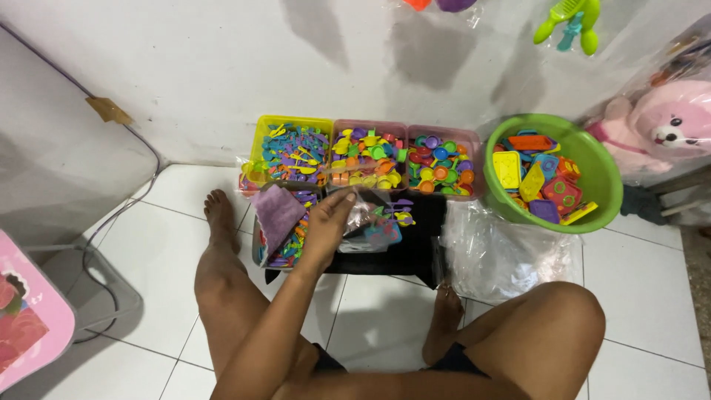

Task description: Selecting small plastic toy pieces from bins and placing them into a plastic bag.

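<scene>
My left hand (328, 224) reaches forward over my left leg and grips a clear plastic bag (372, 226) holding small coloured plastic toy pieces. The bag rests over a black mat (415, 252) on the tiled floor. Just left of the hand, a purple cloth (275, 211) lies over a box of small toy pieces (285, 248). Behind the hand stand a yellow box (290, 152) and two pink boxes (368, 158) (442, 161), each filled with tiny colourful toy utensils and dishes. My right hand is out of sight.
A green basin (592, 200) of larger toy pieces stands at the right, with a pile of clear plastic bags (507, 255) in front of it. A pink plush toy (666, 126) leans at the far right. A pink table (29, 326) and a grey tray (111, 296) sit at the left.
</scene>
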